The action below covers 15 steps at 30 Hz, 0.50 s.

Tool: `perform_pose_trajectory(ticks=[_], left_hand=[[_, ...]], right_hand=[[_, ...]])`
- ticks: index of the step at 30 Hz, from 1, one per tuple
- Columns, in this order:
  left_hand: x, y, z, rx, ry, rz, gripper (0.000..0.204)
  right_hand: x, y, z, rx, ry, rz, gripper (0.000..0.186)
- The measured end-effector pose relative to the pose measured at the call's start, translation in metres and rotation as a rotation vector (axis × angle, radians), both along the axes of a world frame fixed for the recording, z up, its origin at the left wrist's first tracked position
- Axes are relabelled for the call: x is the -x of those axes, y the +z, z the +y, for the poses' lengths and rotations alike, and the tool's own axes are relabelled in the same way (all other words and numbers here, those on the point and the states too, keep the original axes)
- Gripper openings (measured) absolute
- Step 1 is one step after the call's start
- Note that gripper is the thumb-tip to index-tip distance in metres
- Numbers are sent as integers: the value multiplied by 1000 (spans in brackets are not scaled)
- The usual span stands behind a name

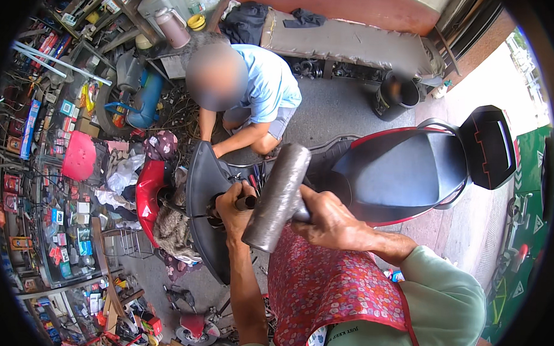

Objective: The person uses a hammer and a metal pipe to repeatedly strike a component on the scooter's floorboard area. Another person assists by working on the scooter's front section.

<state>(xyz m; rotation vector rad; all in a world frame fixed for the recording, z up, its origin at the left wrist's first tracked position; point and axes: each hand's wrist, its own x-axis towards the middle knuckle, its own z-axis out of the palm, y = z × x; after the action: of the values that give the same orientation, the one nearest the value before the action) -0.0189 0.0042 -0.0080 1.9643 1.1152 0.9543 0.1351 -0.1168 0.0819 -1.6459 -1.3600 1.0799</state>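
My right hand (333,221) grips a heavy hammer by its handle. The worn, cylindrical steel hammer head (279,197) looms close in front of me. My left hand (234,213) is closed around a short dark metal rod (246,202), its round end turned toward the hammer. Hand and rod are at the dark front panel (206,176) of a partly stripped scooter; where the rod's lower end sits is hidden. Hammer and rod appear close together, but I cannot tell if they touch. Beyond the panel, a crouching person in a light blue shirt (277,81) has both hands at its far edge.
The scooter's black seat (399,171) and open top box (488,147) extend to the right. A red fairing piece (151,196) is left of the panel. Shelves of small boxed parts (61,226) line the left side. A bench (355,44) and a black bucket (395,98) stand behind.
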Motion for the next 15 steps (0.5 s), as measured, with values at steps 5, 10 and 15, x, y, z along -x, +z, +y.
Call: perform_pose_trajectory(ticks=[5,10,15], left_hand=[[6,-23,7,-18,-28,-43,30],[9,-29,8,-21,18,-29,31],[-8,13,-3,-24,57,27,30]], right_hand=[[0,6,-1,77,11,16,39],[-11,55,-16,-142,-222,236,32],[-23,80,-34,-489,-472,268,35]])
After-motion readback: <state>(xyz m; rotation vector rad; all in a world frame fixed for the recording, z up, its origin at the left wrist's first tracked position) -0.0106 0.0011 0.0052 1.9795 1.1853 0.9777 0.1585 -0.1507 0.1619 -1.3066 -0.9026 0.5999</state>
